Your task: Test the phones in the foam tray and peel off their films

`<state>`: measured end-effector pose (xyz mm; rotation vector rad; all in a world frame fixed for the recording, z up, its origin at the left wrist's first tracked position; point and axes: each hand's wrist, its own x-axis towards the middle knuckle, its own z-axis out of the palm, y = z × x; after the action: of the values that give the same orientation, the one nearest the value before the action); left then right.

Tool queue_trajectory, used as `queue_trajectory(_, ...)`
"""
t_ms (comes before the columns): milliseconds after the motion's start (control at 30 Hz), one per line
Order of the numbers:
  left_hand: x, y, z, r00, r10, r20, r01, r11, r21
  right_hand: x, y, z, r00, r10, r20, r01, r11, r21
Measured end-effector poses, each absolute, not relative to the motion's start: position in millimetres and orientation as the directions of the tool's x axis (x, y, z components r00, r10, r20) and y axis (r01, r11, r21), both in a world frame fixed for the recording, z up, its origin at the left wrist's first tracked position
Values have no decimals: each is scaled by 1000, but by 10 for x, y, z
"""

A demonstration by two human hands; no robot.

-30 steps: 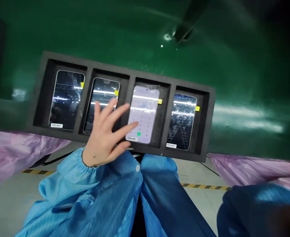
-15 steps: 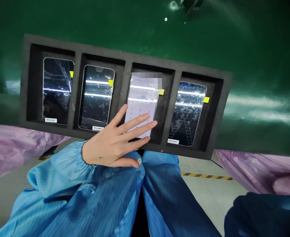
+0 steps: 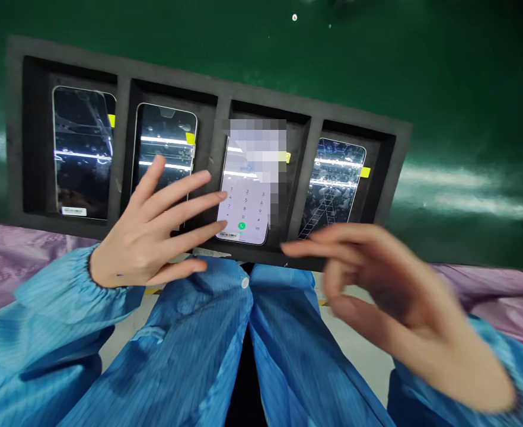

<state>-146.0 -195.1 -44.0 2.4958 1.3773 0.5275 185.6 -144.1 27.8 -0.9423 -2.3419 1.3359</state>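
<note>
Four smartphones (image 3: 244, 201) stand in a row, each in its own deep hole in a long black foam tray (image 3: 208, 89). The third phone from the left (image 3: 246, 204) is lit up. It shows a number pad and a round green call button (image 3: 242, 226), and a blurry block of squares hides its top part. The other three screens are dark and shine with white lines of light. A small yellow tag (image 3: 188, 138) sticks out at the right side of the second phone, and the other phones have one too.

The left hand (image 3: 146, 231) is open, with its fingers spread wide. It is in front of the second phone, and its fingertips (image 3: 219, 197) reach the third phone. I cannot tell if they touch it. The right hand (image 3: 390, 302) is blurry, with its fingers bent a little, and it holds nothing. It is near the bottom edge of the tray, below the fourth phone (image 3: 339, 175).

Both arms wear a blue striped coat (image 3: 172, 350). A shiny green surface (image 3: 461, 77) lies behind the tray, and a purple sheet (image 3: 497, 284) lies beside it.
</note>
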Motion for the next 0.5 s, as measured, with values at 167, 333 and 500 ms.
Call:
queue_trajectory(167,-1312,-2011,-513,363,907,213,840,-417,346,1433,-1273,100,-771,466,-433,418,-141,-897)
queue_trajectory(333,-1248,-2038,-563,230,955,187,834,-292,468,1403,-1417,-43,-721,604,-338,487,96,-868)
queue_trajectory(500,-1231,-2011,-565,170,963,210,835,-254,488,1234,-1306,-259,-689,720,-83,652,566,-504)
